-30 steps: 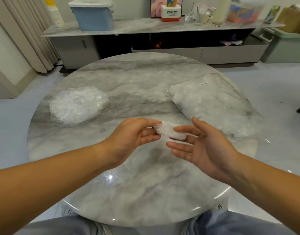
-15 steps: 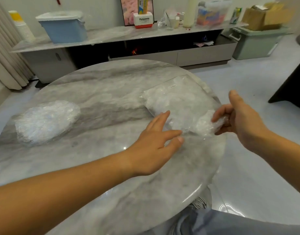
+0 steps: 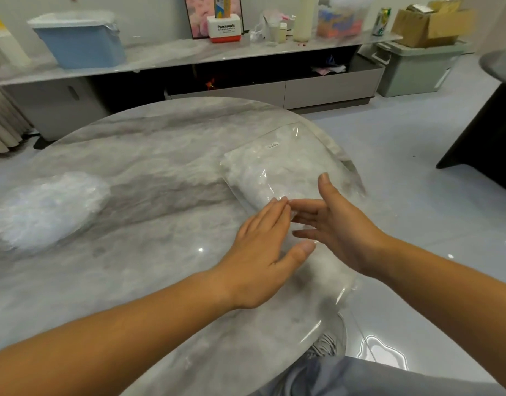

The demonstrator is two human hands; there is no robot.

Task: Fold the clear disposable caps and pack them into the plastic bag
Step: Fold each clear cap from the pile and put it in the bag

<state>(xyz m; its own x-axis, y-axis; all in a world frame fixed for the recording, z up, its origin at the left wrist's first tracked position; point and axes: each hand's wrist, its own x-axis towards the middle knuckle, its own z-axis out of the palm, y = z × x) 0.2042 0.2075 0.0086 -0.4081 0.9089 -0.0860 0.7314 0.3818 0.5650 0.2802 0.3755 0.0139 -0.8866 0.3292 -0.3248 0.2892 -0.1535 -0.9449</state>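
Head view shows the plastic bag (image 3: 289,164) lying on the right side of the round marble tabletop (image 3: 146,155). It is plump with folded caps that read as a white mass through the film, and its near end reaches the tabletop's rim beneath both hands. The heap of clear disposable caps (image 3: 43,207) waiting to be folded sits well apart, at the far left.

The main risk, as I judge it, is the bag itself. It lies on polished stone close to the edge, so a sideways push at its mouth could slide it over the rim and spill what is packed. The film is limp and nearly invisible against the marble, so the opening may collapse and a cap may end up on top of the bag rather than inside. A folded cap released too soon would probably spring open again.

The left hand (image 3: 263,247) reaches forward, palm down, low over the bag's near part. Its fingers (image 3: 274,212) are straight and held together, thumb out to the side. The right hand (image 3: 337,230) stands on edge facing it, thumb raised. Its fingers (image 3: 306,212) are straight and spread, their tips almost meeting the left fingertips. I cannot tell whether a cap lies between the hands or whether either hand is inside the film.
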